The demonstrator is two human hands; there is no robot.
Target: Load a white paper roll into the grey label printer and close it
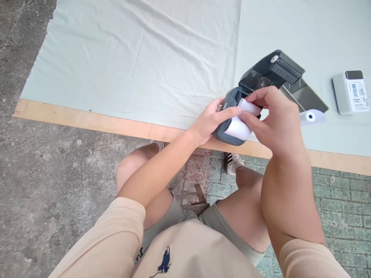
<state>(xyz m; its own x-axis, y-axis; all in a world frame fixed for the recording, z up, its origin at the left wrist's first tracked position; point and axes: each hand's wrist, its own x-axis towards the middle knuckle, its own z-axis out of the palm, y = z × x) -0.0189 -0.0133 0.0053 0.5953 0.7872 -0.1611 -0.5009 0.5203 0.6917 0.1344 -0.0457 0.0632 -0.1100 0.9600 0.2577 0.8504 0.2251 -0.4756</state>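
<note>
A dark grey label printer [228, 138] is at the table's front edge, its hinged lid [255, 75] swung up and back. A white paper roll [249, 107] sits in the opened body, with a flat stretch of paper coming off it towards me. My left hand [210, 120] grips the printer's left side, thumb reaching over onto the paper. From the right, my right hand [276, 117] is closed on the roll, thumb and fingers pinching its upper side. Part of the roll's right end is hidden behind those fingers.
A second paper roll [310, 116] lies right of my right hand, its loose end curling. Behind it is a flat grey, shiny object [310, 98], partly covered. Farther right stands a white box [350, 92] with a printed label. Pale cloth [145, 69] covers the wood-edged table.
</note>
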